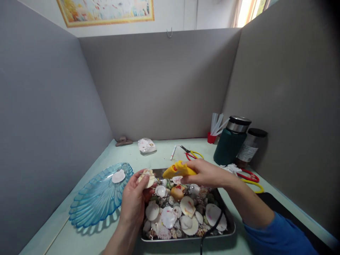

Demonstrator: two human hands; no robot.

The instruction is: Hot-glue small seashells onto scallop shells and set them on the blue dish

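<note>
Nearest: blue sleeve on my right arm, cut off at the bottom right; beside it, black cord crosses the tray's near edge and leaves the view.
Left hand: gripping the pale shell, thumb over its front, other fingers partly hidden behind it.
Pale shell: above the far left corner of the metal tray, broad face towards me; a thin rod shows across it, too fine for me to follow.
Right hand: closed on the yellow tool; I can't see every fingertip.
Yellow tool: above the tray's far edge, long axis running sideways, roughly along that edge, blunt left end pointing towards the pale shell.
Metal tray: heaped with shells, its far right corner hidden under my right forearm.
Blue dish: left of the tray, long axis slanting from near left to far right, a white shell at its far end, its near right rim passing close to my left wrist.
Table's far side: crumpled packet, white marker, scissors with handles partly behind my right hand.
Table's right side: green bottle partly covering a jar, whose label I can't read.
Hard to make out: where the cord meets anything; small pieces between the shells blur together.
</note>
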